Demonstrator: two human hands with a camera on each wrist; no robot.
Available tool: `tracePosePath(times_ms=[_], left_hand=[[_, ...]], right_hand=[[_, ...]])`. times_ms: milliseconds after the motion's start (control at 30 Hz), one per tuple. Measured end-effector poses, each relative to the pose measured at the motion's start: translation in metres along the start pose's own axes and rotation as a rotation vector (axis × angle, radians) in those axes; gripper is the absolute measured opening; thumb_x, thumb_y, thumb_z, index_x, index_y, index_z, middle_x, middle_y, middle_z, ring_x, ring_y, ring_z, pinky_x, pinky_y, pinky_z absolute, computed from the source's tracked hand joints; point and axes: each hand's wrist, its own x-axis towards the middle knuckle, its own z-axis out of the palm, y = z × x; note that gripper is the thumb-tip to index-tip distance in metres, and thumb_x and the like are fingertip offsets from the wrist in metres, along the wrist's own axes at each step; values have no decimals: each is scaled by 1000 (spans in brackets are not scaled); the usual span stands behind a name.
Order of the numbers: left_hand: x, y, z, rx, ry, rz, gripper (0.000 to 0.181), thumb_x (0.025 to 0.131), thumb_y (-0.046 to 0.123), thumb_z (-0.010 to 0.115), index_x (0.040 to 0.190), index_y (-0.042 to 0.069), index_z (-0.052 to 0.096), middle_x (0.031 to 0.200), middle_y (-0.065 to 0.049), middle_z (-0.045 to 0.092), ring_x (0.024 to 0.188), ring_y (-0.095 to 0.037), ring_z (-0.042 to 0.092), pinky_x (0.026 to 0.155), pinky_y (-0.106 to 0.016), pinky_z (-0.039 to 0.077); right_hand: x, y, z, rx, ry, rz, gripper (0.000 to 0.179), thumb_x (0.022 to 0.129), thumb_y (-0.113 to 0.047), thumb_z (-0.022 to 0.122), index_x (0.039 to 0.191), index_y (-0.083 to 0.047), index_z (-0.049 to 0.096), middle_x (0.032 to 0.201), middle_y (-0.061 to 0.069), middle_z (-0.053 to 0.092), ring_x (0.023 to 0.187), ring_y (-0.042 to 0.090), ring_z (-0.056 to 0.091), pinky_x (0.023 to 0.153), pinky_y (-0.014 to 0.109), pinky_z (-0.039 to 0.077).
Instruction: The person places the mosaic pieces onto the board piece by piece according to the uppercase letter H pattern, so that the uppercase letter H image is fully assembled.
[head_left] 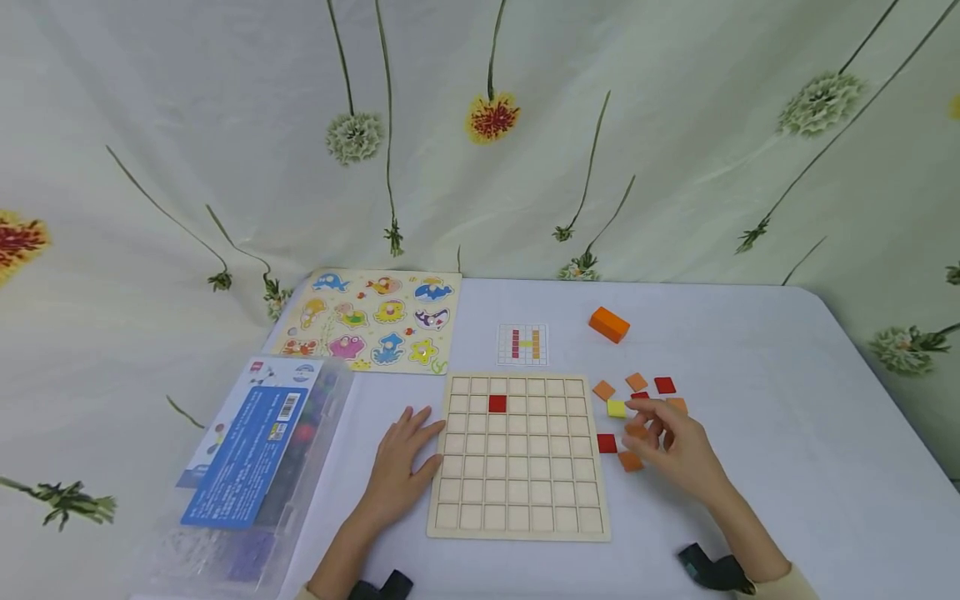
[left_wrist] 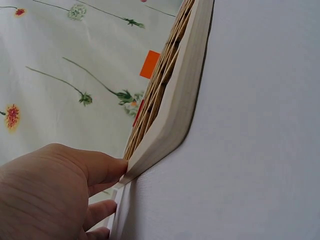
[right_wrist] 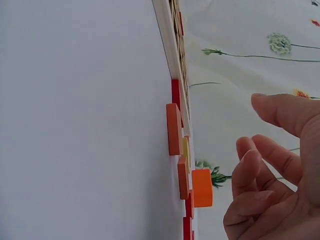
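Note:
A wooden grid board [head_left: 519,533] lies flat, with one red tile [head_left: 497,404] in a cell of its second row. At the board's left edge rests my left hand [head_left: 405,462], its fingers spread and the thumb [left_wrist: 107,167] touching the side. Over the loose tiles to the right hovers my right hand [head_left: 678,450], nothing between its separated thumb and fingers [right_wrist: 245,167]. Beneath and around it are a yellow tile [head_left: 616,408], a red tile [head_left: 607,443], an orange tile [head_left: 631,461] and several others, some partly hidden by the hand.
Behind the board lies a small pattern card [head_left: 522,345], with an orange block [head_left: 609,324] to its right. An animal peg puzzle [head_left: 375,321] lies at the back left. A clear plastic case [head_left: 262,475] with a blue label stands at the left. A flowered cloth hangs behind the table.

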Motion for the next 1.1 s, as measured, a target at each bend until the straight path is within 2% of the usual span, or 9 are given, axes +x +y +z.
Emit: tracePosePath(times_ms=[200, 367, 633, 1100], left_hand=[[-1, -1, 1, 3, 3, 3, 45, 86, 9, 66, 131, 5, 61, 147, -20, 47, 144, -45, 27, 114, -65, 17], [-1, -1, 1, -2, 5, -1, 45, 86, 9, 67, 130, 5, 61, 147, -20, 47, 144, -45, 27, 114, -65, 18], [-1, -3, 3, 7, 14, 10, 45, 86, 9, 67, 130, 5, 61, 147, -20, 47, 143, -46, 28, 113, -65, 18], [-1, -3, 2, 4, -1, 0, 45, 87, 9, 66, 131, 5, 60, 148, -20, 46, 144, -45, 26, 115, -64, 17]], right_hand=[[-3, 12, 8, -6, -24, 11, 39, 76, -3, 80, 112, -4, 65, 84, -1, 64, 62, 3, 46, 53, 19, 42], [-4, 18, 13, 10, -63, 31, 34, 76, -4, 80, 107, -7, 67, 82, -6, 60, 62, 4, 47, 53, 18, 43], [-5, 21, 18, 24, -103, 78, 33, 76, -4, 80, 107, -7, 68, 81, -4, 60, 63, 5, 47, 54, 17, 43], [-6, 20, 23, -100, -89, 38, 33, 72, -8, 83, 103, -9, 71, 78, -8, 58, 59, 0, 43, 52, 17, 40]])
